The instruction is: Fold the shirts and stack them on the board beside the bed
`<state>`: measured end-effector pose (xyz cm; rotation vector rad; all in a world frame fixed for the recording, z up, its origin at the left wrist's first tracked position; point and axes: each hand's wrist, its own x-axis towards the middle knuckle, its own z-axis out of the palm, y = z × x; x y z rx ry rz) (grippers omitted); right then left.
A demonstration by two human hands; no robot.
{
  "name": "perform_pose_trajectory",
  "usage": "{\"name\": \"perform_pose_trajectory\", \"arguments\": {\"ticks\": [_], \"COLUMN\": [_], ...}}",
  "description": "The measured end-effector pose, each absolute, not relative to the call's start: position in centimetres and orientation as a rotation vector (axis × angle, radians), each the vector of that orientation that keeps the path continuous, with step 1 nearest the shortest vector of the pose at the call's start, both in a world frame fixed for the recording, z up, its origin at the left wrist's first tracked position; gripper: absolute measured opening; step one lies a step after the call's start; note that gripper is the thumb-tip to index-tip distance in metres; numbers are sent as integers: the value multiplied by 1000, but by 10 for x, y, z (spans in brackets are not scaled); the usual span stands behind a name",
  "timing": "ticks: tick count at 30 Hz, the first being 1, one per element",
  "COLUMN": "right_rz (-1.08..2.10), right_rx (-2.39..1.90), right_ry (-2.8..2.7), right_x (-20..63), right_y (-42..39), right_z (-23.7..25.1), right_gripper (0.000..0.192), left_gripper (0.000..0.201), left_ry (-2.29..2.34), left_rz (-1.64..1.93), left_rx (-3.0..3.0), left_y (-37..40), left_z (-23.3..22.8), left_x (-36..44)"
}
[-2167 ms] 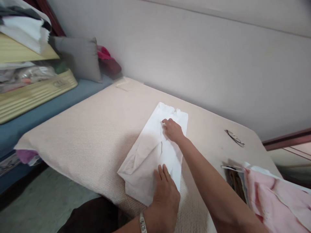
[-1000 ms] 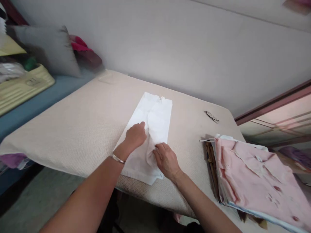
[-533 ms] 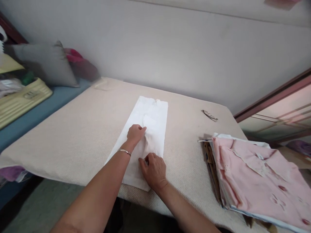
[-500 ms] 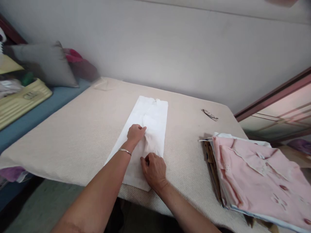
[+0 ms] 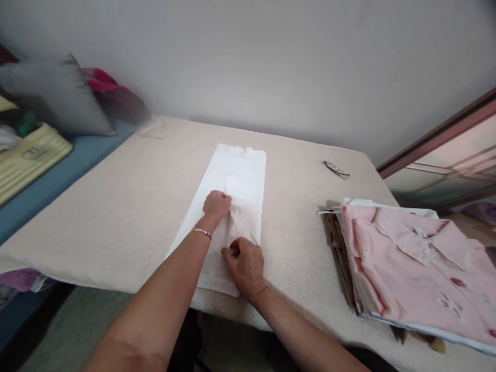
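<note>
A white garment [image 5: 242, 165], folded into a long narrow strip, lies flat on the cloth-covered table [image 5: 127, 206]. My left hand [image 5: 217, 203], with a silver bracelet at the wrist, pinches a raised fold near the garment's middle. Closer to me, my right hand [image 5: 246, 263] has its thumb and fingers curled together on the same fold at the garment's right side. Between the two hands the fabric is bunched and looks thin and slightly pinkish.
On the right stands a stack of folded clothes with a pink embroidered blouse [image 5: 418, 263] on top. Eyeglasses [image 5: 336, 169] lie behind it. To the left are a grey pillow [image 5: 58, 95] and a yellow ribbed basket [image 5: 34, 160] on a blue surface. A wall [image 5: 248, 67] borders the table's far side.
The camera view has shifted slightly, so everything sits a little higher in the picture. Both hands keep their hold on the garment, with hardly any movement.
</note>
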<state>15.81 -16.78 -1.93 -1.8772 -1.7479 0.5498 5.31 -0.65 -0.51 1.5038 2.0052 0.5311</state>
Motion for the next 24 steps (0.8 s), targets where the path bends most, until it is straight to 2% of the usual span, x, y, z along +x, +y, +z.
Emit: {"name": "perform_pose_trajectory", "arguments": {"ticks": [7,10,13,16,21,24], "right_rz": [506,576,784,834,875,923], "right_rx": [-1841,-1792,-1719,-1674,-1640,-1641], "right_ry": [-1824,-1822,-1653,-1435,-1399,-1538], "right_x": [160,164,177,201,236,241], "right_y": [-173,-173,-165,-151,-138,-144], "right_z": [-22,-18,-11,1,25,33], "right_gripper": [8,14,23,28,25,24], "left_gripper": [24,22,16,21,21,20], "left_ry": [2007,2012,2041,2039,1767,1582], "left_rz": [523,505,510,509,299,211], "left_rx": [1552,1601,1675,1880,2359,2442], "left_y": [-6,-6,-7,-10,-19,-16], "left_z": [-8,-5,3,12,10,6], "left_x": [53,52,52,54,58,53]}}
